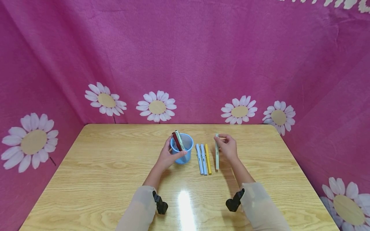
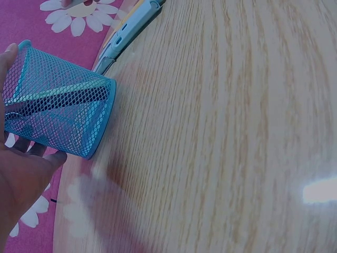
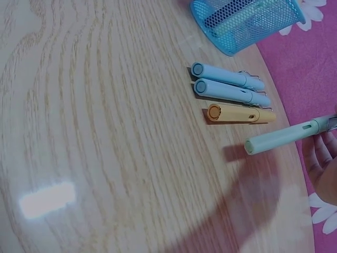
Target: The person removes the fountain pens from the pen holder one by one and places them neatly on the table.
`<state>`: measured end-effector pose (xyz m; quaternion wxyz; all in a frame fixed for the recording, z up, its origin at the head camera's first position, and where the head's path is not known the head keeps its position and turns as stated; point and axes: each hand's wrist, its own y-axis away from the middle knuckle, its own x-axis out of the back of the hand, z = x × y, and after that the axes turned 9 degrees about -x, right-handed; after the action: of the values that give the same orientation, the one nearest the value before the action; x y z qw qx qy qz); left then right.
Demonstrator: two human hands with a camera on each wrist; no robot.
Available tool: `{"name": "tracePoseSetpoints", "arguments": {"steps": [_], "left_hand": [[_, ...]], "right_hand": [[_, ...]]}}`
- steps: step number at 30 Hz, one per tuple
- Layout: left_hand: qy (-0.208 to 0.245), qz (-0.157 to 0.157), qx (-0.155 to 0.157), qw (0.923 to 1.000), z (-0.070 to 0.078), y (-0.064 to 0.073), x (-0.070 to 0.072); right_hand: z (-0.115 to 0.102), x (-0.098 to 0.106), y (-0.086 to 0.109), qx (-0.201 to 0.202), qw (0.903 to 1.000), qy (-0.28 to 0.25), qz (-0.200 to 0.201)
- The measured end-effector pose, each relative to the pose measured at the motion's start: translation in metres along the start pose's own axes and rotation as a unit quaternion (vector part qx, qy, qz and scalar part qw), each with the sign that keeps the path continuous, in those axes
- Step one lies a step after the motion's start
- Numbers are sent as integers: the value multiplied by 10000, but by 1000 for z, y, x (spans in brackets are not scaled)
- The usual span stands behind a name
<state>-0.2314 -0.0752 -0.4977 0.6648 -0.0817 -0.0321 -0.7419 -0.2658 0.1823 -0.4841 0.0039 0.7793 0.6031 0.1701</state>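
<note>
Mid-frame, my left grip (image 1: 167, 158) is clasping a blue cup (image 1: 185, 158). Right of centre, my right grip (image 1: 228, 147) is pinching a pale-green pen (image 1: 217, 157).

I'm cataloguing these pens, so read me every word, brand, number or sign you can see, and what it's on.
There is no readable text in any view.
Green pen in the right hand: nothing legible.
Light blue pens and yellow pen: nothing legible.
Dark red pen in the mesh cup: too small to read.
Pink cloth: flowers, no words visible.
</note>
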Motion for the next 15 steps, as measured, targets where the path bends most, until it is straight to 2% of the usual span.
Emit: {"name": "tracePoseSetpoints", "arguments": {"steps": [15], "left_hand": [[6, -31, 107, 9999, 0, 0, 1]], "right_hand": [[10, -2, 2, -260, 9996, 6, -59]]}}
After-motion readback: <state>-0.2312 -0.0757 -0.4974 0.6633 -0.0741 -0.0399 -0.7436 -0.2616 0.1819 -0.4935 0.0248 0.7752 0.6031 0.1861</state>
